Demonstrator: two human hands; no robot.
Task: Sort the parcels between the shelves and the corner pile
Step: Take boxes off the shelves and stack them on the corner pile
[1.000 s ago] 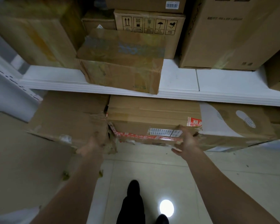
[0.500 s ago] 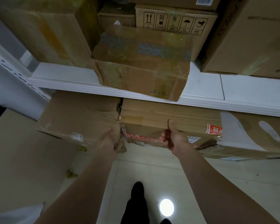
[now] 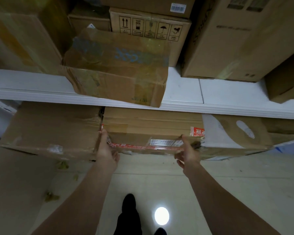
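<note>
Stage: early, by judgement | red-taped carton (image 3: 151, 129) sat between the hands, under the white shelf (image 3: 210, 110), not yet drawn out | left hand (image 3: 107, 150) clasped its near-left corner | right hand (image 3: 187, 154) pinched its near-right edge | stacked parcels (image 3: 119, 65) above both hands left unsorted.

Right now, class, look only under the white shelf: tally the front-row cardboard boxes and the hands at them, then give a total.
Cardboard boxes: 3 (plain box, red-taped box, white-printed box)
Hands: 2 (left hand, right hand)
Total: 5
</note>
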